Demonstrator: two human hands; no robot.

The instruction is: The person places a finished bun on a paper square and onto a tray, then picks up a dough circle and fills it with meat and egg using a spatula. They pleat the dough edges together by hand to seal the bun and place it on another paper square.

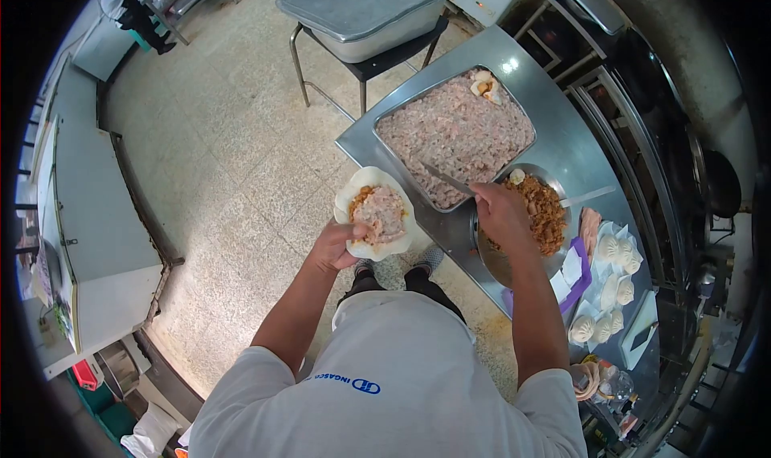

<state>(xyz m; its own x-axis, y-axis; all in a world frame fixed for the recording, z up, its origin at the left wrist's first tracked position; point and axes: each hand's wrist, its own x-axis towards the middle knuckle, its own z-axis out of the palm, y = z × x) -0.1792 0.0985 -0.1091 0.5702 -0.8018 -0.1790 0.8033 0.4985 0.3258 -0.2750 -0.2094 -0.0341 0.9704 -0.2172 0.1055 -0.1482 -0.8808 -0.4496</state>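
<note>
The wide-angle lens blacks out all four corners, so the room's edges are cut off. The terrazzo floor [225,153] fills the left half and lies open between a white cabinet [96,209] on the left and a steel table [562,149] on the right. Racks behind the table are too dark to make out.

At the top, a lidded metal tub [365,8] sits on a chair near the table's corner. On the table, a large steel tray [422,94] holds pale minced filling. Just beside it is a round bowl [490,257] of brown filling, partly hidden by the right arm. Finished buns [614,253] lie on paper at the table's near right edge.

The left hand [337,245] holds a dough wrapper [377,213], heaped with filling, out over the floor just off the table's edge. The thumb presses its rim, and the other fingers are hidden beneath. The right hand [502,213] is closed around a flat spatula [446,179], whose handle is hidden in the fist and whose blade reaches over the tray's near corner.
</note>
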